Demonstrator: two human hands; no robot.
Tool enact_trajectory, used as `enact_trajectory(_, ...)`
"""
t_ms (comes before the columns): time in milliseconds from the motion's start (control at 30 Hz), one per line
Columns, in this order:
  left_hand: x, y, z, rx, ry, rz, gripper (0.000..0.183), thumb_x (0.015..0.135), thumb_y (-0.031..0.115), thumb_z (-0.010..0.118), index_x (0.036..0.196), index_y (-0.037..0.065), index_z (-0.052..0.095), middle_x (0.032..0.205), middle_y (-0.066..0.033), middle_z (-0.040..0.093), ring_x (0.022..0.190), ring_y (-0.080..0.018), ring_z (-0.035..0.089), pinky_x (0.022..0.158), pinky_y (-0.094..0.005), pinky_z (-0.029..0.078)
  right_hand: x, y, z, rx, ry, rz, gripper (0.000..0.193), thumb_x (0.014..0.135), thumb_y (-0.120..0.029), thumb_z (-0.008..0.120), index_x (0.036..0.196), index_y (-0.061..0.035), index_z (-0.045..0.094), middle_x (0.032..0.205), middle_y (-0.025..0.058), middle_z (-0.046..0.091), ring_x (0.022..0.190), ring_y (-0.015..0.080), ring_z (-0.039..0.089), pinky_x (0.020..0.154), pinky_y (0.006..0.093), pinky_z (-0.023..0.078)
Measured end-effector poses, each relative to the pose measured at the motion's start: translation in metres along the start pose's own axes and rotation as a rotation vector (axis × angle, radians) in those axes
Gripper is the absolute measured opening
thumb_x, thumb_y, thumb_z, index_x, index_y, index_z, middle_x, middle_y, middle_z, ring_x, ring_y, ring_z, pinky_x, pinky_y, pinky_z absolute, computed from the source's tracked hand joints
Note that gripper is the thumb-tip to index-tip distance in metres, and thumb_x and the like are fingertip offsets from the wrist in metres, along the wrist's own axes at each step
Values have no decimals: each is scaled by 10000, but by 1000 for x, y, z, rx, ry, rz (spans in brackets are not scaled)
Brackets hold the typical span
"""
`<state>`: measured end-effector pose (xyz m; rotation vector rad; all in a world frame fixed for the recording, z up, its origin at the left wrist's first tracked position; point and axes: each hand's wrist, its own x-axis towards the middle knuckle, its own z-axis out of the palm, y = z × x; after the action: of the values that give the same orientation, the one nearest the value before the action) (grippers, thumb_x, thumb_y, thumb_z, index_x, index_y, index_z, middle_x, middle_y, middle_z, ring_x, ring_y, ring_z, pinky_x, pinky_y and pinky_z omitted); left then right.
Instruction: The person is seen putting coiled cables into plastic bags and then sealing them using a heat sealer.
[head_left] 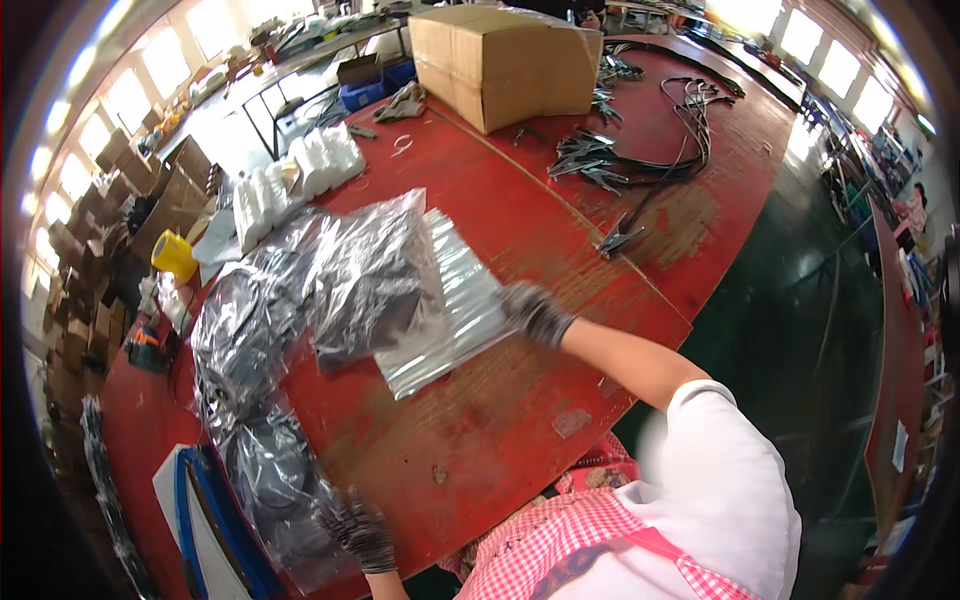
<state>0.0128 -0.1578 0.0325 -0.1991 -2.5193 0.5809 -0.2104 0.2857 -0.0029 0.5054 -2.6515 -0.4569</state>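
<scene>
My right hand [538, 314], in a grey striped glove, is at the right edge of a flat stack of clear plastic bags [455, 290]. Its fingers look closed on that edge. Left of the stack, partly over it, lies a crinkled clear bag with something dark grey inside [365, 285]. My left hand [358, 532], gloved the same way, is low on the left, against a bagged dark item [270, 480]. Motion blur smears its fingers, so its grip is unclear. More bagged dark items [245, 320] run along the table's left side.
The worn red table [400, 450] carries a large cardboard box [500, 70] and black cables with metal clamps [600, 160] at the far side. White wrapped bundles [300, 180] and a yellow roll [174, 257] stand left. A blue-edged white panel [190, 530] is near my left hand.
</scene>
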Motion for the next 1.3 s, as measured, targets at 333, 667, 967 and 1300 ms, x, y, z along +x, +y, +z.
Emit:
enact_trajectory(333,40,-10,16,-1336,-184,-853,489,834,342,559,1224,73,436,1117,-124,552,844,-268,574,744,-388,494,-68,199,34,187,-388,658,404,790,-219,529,1174,-91,535,1309,108,449,1237,312,372,1016,435,298)
enact_trajectory(667,166,90,-35,-1520,-426,-97,209,794,17,573,999,-2,607,1067,-96,599,918,-143,583,790,-260,471,-35,-5,-127,1005,-235,-614,264,795,-312,510,1055,-271,485,663,111,575,548,284,547,480,386,443)
enact_trajectory(967,169,140,-66,-1861,-1596,194,241,853,136,540,1079,54,542,1043,-40,574,925,-147,555,799,-281,453,-43,-164,-212,1267,73,-977,334,782,-397,548,671,-88,610,873,59,629,792,198,590,708,376,475)
enact_trajectory(1300,61,-136,-1,-2982,-279,-691,204,941,300,413,865,150,528,545,52,383,368,-66,309,330,-233,291,-39,90,-75,556,-57,38,191,822,-264,511,800,-90,586,694,133,569,663,322,571,619,452,456)
